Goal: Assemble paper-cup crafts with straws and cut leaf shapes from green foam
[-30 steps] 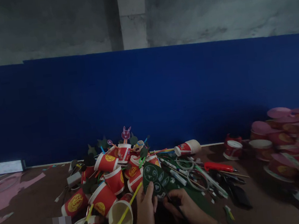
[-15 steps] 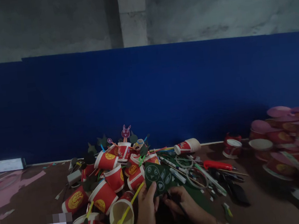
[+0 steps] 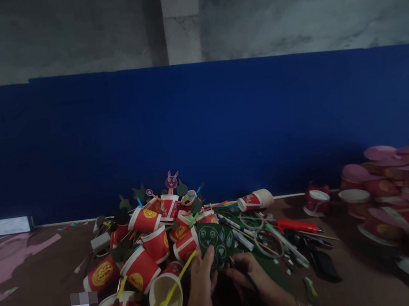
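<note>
My left hand pinches a dark green sheet of paper between thumb and fingers. White line drawings cover the sheet: a round animal face, leaf-shaped ears and a circle with a heart. At the sheet's lower right edge, my right hand is closed around scissors with dark handles; the blades are mostly hidden. Just left of my left hand lies a paper cup with its mouth toward me and a yellow strip across it.
Red paper cups are heaped at the left, one bearing a pink rabbit cutout. Pens, a wire loop and a red-handled tool lie to the right. Cups with pink discs stand far right. A blue panel rises behind.
The green sheet has turned and shifted slightly in my left hand, so the ear drawings sit higher. My right hand has moved a little with the scissors along the sheet's edge.
</note>
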`<state>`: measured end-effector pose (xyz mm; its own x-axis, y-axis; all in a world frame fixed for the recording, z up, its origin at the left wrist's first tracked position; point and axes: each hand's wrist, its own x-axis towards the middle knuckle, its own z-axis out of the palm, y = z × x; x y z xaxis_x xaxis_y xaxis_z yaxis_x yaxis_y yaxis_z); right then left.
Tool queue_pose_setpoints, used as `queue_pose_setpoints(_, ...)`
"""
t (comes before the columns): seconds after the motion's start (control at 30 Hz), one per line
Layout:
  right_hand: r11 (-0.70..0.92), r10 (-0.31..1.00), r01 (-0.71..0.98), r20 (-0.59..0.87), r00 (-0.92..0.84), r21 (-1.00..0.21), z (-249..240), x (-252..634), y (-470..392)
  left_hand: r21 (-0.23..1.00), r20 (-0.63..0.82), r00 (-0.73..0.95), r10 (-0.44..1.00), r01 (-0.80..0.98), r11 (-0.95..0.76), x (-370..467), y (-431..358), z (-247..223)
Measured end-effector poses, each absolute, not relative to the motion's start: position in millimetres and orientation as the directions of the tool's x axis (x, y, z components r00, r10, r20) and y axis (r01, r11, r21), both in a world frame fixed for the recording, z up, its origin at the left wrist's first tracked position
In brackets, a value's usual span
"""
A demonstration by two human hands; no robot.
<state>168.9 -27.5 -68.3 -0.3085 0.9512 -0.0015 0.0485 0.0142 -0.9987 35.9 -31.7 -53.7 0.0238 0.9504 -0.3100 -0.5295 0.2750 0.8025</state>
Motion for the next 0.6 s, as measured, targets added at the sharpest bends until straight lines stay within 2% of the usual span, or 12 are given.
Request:
queue_pose_setpoints(0.17,-0.011,0.924,-0.001,-0.010,-0.383,-1.000,-70,174,-29,0.768,-0.269,-0.027,0.963,-0.609,0.198,37,-28,-61)
queue_pose_setpoints(0.3,-0.016,0.900,-0.024,-0.004,-0.436,-1.000,-70,177,-30,0.786,-0.250,-0.064,0.966,-0.595,0.164,38,-26,-65)
queue_pose_setpoints(0.6,-0.008,0.915,0.014,-0.013,-0.403,-1.000,-62,173,-33,0.811,-0.224,-0.049,0.973,-0.563,0.158,37,-26,-68)
